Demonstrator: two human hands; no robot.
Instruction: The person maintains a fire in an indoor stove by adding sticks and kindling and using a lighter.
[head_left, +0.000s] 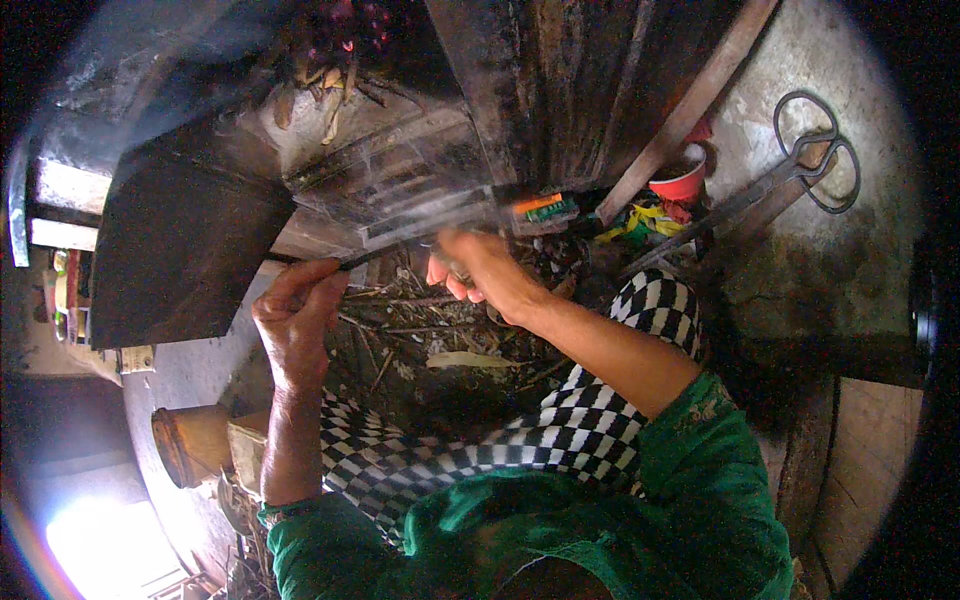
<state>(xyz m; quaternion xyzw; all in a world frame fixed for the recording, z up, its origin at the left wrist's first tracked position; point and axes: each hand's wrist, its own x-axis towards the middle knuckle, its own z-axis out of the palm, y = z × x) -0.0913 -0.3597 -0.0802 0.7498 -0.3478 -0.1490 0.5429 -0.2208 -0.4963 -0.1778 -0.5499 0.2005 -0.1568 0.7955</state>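
My left hand (300, 300) pinches a thin dark rod (367, 256) between thumb and fingers. The rod runs to the right, towards my right hand (480, 270), whose fingers are curled at its far end. Motion blurs that hand, so its grip on the rod is not clear. Just left of my left hand stands a large dark flat panel (180, 240). Beneath both hands, twigs and dry plant scraps (420, 315) litter the ground, with a pale dry leaf (472, 360) among them. Farther ahead, embers (349, 45) glow beside dry husks (330, 86) in a smoky fireplace.
Large iron tongs (814, 154) lean against the right wall, near a red bowl (679, 180) and a slanting wooden pole (682, 112). An orange and green packet (540, 208) lies by the dark boards (570, 90). At left stands a rusty, yellowish container (191, 442).
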